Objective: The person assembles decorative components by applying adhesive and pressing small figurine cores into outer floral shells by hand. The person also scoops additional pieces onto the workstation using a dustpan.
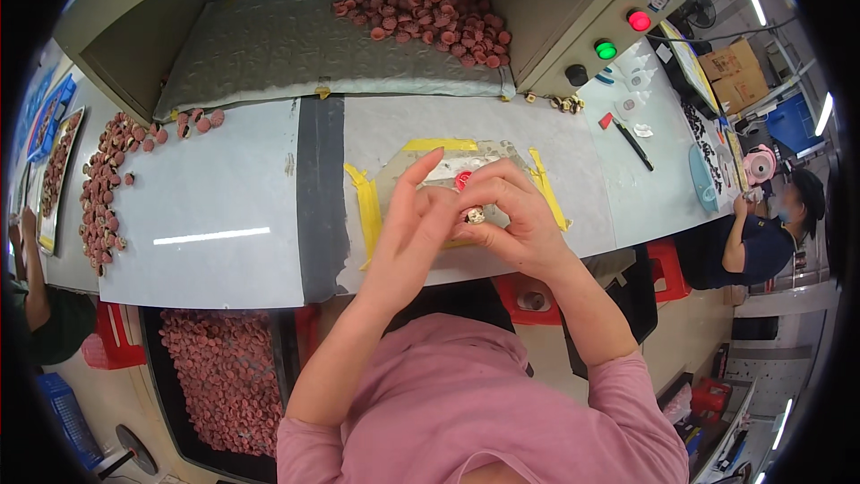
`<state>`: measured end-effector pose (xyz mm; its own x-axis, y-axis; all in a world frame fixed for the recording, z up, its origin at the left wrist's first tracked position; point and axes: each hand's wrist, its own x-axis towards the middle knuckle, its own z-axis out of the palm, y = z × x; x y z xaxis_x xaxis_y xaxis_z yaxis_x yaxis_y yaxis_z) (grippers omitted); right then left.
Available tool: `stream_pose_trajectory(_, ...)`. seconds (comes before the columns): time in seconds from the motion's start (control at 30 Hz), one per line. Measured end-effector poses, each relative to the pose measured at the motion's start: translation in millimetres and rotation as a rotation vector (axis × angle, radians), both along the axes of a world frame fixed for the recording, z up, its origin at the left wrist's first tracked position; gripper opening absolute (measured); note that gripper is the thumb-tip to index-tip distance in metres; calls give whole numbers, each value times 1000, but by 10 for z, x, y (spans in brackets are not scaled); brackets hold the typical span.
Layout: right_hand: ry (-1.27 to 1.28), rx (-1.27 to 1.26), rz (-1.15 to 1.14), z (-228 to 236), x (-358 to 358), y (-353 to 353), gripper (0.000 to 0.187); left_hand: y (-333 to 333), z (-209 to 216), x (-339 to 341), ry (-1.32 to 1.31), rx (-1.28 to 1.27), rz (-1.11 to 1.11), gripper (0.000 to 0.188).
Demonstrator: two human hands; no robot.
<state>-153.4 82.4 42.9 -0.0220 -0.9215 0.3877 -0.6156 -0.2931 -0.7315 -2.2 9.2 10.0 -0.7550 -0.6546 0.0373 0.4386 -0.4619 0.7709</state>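
Note:
Over the taped work area my two hands meet. My right hand pinches a small piece with a shiny gold-coloured face and a pinkish side between thumb and curled fingers. Against the same piece press the fingertips of my left hand, one of its fingers pointing up and away. Just beyond the fingers shows a red round thing; its lower part is hidden by my hand. Beneath lies a greyish mat, bordered by yellow tape.
Pink cup-shaped pieces heap inside the machine opening ahead. More gold-and-pink pieces lie at the left; a black crate of pieces stands below. A black-handled tool lies right. One person sits right, another left.

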Motion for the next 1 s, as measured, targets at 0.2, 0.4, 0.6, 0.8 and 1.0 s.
stream_pose_trajectory(0.2, 240, -100, -41, 151, -5, 204, 24, 176, 223, -40, -213, -233, -95, 57)
stream_pose_trajectory(0.4, -212, 69, 47, 266, 9, 523, 27, 461, 343, 34, -75, 128, -132, 43)
stream_pose_trajectory(0.6, -392, 102, 115, 243, 133, 776, 22, 782, 482, 72, -150, 76, -32, 38)
stream_pose_trajectory(0.8, -554, -1, 172, 111, 234, 886, 16, 928, 491, 89, -130, -20, 33, 32)
stream_pose_trajectory(1.0, -580, -8, 36, -48, 278, 879, 16, 884, 407, 47, -167, -21, 33, 28)
